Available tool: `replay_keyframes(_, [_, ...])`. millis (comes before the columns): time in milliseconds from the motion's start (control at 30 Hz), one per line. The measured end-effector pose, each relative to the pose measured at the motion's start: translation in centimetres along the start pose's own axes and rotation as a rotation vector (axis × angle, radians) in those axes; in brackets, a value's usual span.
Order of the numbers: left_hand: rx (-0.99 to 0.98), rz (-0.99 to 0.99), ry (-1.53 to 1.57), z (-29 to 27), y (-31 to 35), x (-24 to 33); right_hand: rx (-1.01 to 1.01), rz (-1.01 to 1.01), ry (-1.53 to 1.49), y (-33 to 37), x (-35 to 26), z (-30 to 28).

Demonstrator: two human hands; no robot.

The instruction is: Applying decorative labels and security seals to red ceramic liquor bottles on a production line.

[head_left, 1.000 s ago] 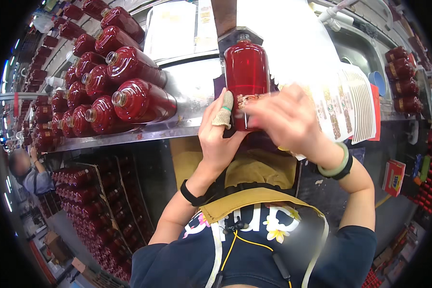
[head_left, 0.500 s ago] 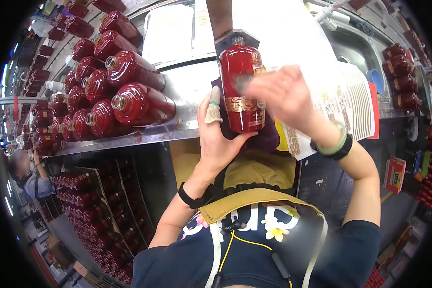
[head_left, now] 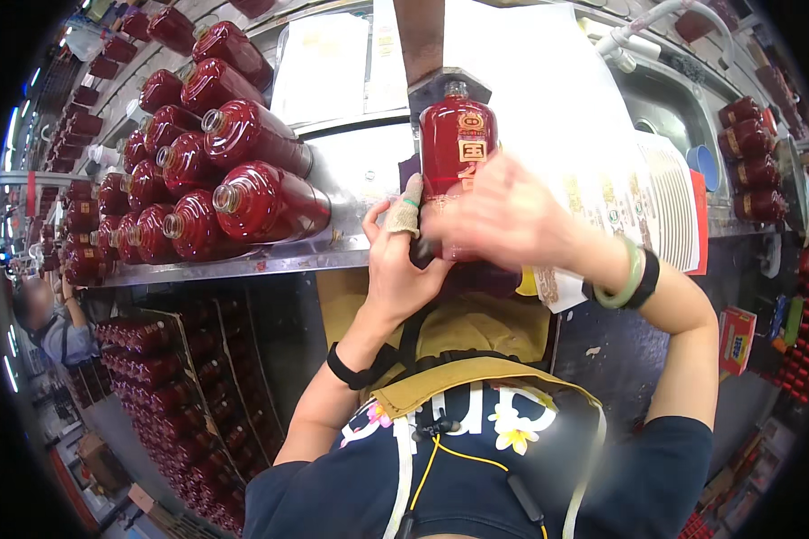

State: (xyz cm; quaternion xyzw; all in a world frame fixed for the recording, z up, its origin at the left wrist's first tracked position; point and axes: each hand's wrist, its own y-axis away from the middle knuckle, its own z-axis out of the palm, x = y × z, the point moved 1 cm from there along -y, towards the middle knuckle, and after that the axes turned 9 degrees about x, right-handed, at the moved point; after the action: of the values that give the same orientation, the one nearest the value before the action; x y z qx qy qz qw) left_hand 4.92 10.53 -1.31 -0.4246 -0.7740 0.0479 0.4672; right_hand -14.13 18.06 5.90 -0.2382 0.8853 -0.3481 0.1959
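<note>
Red and glossy: steadied bottle [head_left: 449, 148] just right of left fingers [head_left: 404, 214], loosely gripped by them, beneath right fingers [head_left: 466, 220], too blurred to tell whether open or closed. Seemed mid-rubbing of lower front; next called for steady hold, even pressure.

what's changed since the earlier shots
The red bottle has turned about its long axis: the gold markings, at its right edge half a second ago, now face up. The right hand has moved toward the person and leftward, across the bottle's lower half; blur hides its grip. The left hand stays at the bottle's lower left, and the bottles on the left stand as before.
</note>
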Motion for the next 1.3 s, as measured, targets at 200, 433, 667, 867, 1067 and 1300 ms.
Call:
replay_keyframes(200, [-0.041, 0.015, 0.027, 0.2, -0.1, -0.5, 0.246, 0.186, 0.534, -1.9, 9.1, -2.0])
replay_keyframes(433, [-0.046, 0.005, 0.053, 0.3, -0.4, -0.9, 0.216, 0.117, 0.35, 2.5, 1.9, 0.1])
replay_keyframes(667, [-0.006, -0.06, 0.081, 0.5, -0.1, -0.5, 0.068, 0.013, 0.106, 3.9, -5.1, -1.4])
replay_keyframes(867, [0.063, -0.016, 0.09, 0.9, 0.2, 0.0, 0.007, 0.077, 0.17, 4.2, -6.3, -0.9])
replay_keyframes(1067, [0.093, 0.04, 0.035, 0.7, 0.9, -0.3, 0.054, 0.211, 0.211, 3.2, -5.9, -1.0])
replay_keyframes(1300, [0.223, 0.078, 0.133, 0.0, 0.6, 0.8, 0.258, 0.306, 0.322, 3.0, -4.7, -1.6])
